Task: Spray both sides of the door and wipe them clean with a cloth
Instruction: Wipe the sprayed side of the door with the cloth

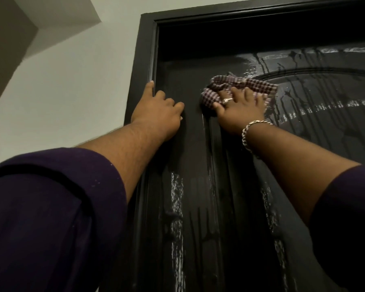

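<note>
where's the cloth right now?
In the head view, the checked cloth is pressed against the upper part of the wet black door under the right hand, right of the left hand.

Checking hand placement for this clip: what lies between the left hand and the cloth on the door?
In the head view, only bare dark door lies between the left hand and the checked cloth under the right hand; nothing else sits there.

The door (pixel 219 186) runs off the right and bottom edges.
</note>
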